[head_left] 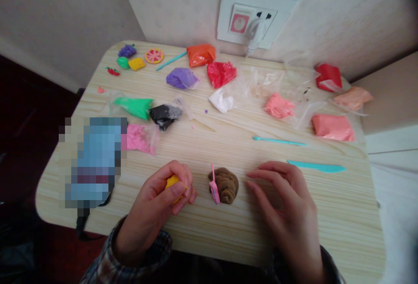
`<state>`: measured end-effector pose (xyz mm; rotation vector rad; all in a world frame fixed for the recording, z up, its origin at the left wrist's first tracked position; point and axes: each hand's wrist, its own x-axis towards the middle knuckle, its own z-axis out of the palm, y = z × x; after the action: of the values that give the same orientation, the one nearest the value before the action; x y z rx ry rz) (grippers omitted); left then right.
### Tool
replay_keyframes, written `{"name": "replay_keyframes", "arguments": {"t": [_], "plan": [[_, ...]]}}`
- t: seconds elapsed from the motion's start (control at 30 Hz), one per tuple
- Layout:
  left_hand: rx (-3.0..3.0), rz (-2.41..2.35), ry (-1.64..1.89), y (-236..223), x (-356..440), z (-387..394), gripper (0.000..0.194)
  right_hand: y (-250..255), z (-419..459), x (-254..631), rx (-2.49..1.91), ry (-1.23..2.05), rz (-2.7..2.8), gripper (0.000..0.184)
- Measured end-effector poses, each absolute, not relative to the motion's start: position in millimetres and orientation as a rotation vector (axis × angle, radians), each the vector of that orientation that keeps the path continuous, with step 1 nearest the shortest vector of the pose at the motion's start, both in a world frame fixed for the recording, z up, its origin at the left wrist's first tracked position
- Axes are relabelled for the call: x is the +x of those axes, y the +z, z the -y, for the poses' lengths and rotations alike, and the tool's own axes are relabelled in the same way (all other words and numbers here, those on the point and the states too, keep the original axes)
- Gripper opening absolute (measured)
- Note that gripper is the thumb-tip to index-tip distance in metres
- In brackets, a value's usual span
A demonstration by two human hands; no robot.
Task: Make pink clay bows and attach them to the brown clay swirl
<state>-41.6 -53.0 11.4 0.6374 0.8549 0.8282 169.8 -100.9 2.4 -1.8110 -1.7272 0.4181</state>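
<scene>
My left hand (166, 192) is closed around a lump of yellow clay (173, 185), with the thumb pressed on it and part of the lump hidden by the fingers. To its right on the table sits a coiled brown clay piece (227, 185). A small pink clay shape (214, 192) with a thin upright strip rests against its left side. My right hand (281, 197) is just right of the brown piece, not touching it, thumb and fingers apart. A faint yellow speck shows near its fingertips, too small to make out.
Bags of coloured clay, including green (135, 107), black (165, 115) and white (222, 100), lie across the wooden table (209, 236). A turquoise knife (318, 166) and thin stick (279, 141) lie right. Small clay fruits (127, 50) stand back left; a pixelated device lies left.
</scene>
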Motion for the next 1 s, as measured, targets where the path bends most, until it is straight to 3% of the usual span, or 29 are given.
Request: {"name": "replay_keyframes", "arguments": {"t": [0.2,0.5,1.0], "plan": [[0.626,-0.844,0.829,13,-41,53,0.019,1,98,162,-1.827,0.388,1.734,0.007],[0.609,-0.841,0.817,11,-43,53,0.018,0,117,182,-1.677,0.307,2.032,0.033],[0.623,-0.842,0.836,13,-41,52,0.019,1,121,187,-1.664,0.323,2.049,0.035]]}}
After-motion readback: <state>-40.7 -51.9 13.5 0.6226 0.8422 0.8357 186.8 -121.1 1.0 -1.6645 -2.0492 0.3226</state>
